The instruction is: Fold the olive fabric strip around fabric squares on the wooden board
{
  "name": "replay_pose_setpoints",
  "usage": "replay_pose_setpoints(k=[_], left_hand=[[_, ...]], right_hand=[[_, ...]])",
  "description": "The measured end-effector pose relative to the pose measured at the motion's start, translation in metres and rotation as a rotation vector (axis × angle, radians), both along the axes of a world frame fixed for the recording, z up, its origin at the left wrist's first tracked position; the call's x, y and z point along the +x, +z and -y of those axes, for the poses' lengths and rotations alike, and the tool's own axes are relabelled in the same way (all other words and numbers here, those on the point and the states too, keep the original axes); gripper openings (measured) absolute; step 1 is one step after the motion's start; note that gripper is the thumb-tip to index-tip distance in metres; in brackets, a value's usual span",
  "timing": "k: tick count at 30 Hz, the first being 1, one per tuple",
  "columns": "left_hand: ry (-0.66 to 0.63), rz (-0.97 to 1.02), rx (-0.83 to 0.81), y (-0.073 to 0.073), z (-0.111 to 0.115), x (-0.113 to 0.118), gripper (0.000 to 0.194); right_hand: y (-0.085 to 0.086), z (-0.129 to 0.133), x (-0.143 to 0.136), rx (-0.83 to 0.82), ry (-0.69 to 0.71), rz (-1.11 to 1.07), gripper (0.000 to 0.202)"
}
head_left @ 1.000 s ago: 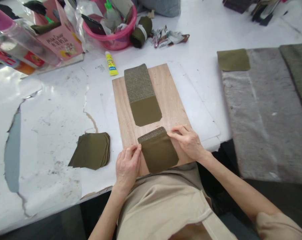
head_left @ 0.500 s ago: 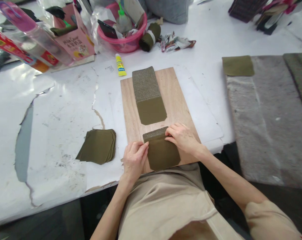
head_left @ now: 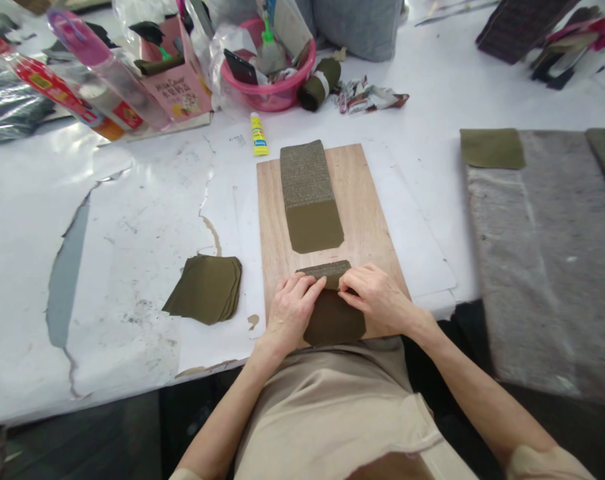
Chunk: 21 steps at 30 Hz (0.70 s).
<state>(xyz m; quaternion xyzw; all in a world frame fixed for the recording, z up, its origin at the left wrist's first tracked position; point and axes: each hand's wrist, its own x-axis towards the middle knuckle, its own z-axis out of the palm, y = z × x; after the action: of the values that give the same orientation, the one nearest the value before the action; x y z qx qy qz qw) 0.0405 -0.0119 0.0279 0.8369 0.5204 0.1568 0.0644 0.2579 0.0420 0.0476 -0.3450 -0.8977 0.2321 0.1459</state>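
Low on a wooden board (head_left: 382, 227) lies an olive fabric piece (head_left: 335, 320) with a speckled grey-green strip along its far edge. My left hand (head_left: 295, 303) is over its left side, fingers together and pressed on the fold near the strip. At the fold's right end, my right hand (head_left: 375, 293) pinches the fabric between thumb and fingers. Both hands hide parts of the fold. Farther up the board rests a two-part piece (head_left: 312, 193), speckled above and plain olive below. A stack of olive fabric pieces (head_left: 205, 287) lies to the left of the board.
Beyond the board are a yellow glue tube (head_left: 259, 135), a pink basket (head_left: 272, 97) of small items, a rolled olive cloth (head_left: 319, 85) and crumpled wrappers (head_left: 372, 95). Bottles (head_left: 112, 83) stand far left. Grey fabric (head_left: 547, 267) hangs over the table edge at right.
My left hand has moved right and farther onto the fabric, and its fingers now cover the fold. My right hand stays at the fold's right end. The view has shifted slightly.
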Motion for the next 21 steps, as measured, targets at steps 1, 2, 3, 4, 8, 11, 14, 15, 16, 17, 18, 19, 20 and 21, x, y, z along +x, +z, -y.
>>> replay_pose_setpoints(k=[1, 2, 3, 4, 8, 11, 14, 15, 16, 17, 18, 19, 20, 21], left_hand=[[-0.023, 0.0, -0.005, -0.001, -0.001, 0.001, 0.034], [-0.037, 0.007, -0.007, -0.001, -0.002, 0.003, 0.031], [-0.042, 0.021, -0.01, -0.002, -0.002, 0.004, 0.028], [-0.041, 0.039, -0.013, -0.002, -0.003, 0.005, 0.025], [0.007, 0.203, -0.079, 0.004, -0.003, -0.001, 0.024], [0.082, 0.476, -0.205, 0.016, 0.0, -0.016, 0.022], [0.255, 0.68, -0.254, 0.029, 0.008, -0.044, 0.02], [0.341, 0.706, -0.231, 0.033, 0.011, -0.055, 0.019], [0.433, 0.716, -0.193, 0.036, 0.014, -0.068, 0.019], [0.523, 0.718, -0.15, 0.038, 0.018, -0.081, 0.019], [0.605, 0.716, -0.106, 0.04, 0.021, -0.095, 0.019], [0.673, 0.709, -0.07, 0.04, 0.024, -0.109, 0.02], [0.726, 0.698, -0.045, 0.039, 0.026, -0.122, 0.021], [0.768, 0.68, -0.024, 0.037, 0.027, -0.135, 0.022]], right_hand=[[-0.002, 0.002, 0.001, -0.067, -0.024, -0.062, 0.011], [-0.004, 0.003, 0.002, -0.14, -0.056, -0.126, 0.009], [-0.006, 0.004, 0.002, -0.21, -0.096, -0.189, 0.007], [-0.008, 0.005, 0.002, -0.269, -0.142, -0.247, 0.004], [-0.017, 0.011, 0.001, -0.365, -0.295, -0.344, 0.01], [-0.024, 0.013, 0.0, -0.291, -0.328, -0.288, 0.018], [-0.033, 0.012, -0.001, -0.166, -0.274, -0.236, 0.02], [-0.035, 0.012, -0.001, -0.117, -0.266, -0.24, 0.02], [-0.037, 0.011, -0.002, -0.075, -0.256, -0.247, 0.02], [-0.039, 0.011, -0.002, -0.046, -0.248, -0.251, 0.02], [-0.04, 0.011, -0.002, -0.021, -0.242, -0.255, 0.02], [-0.041, 0.011, -0.002, -0.003, -0.237, -0.255, 0.02], [-0.042, 0.011, -0.002, 0.009, -0.236, -0.252, 0.019], [-0.042, 0.01, -0.002, 0.018, -0.236, -0.246, 0.019]])
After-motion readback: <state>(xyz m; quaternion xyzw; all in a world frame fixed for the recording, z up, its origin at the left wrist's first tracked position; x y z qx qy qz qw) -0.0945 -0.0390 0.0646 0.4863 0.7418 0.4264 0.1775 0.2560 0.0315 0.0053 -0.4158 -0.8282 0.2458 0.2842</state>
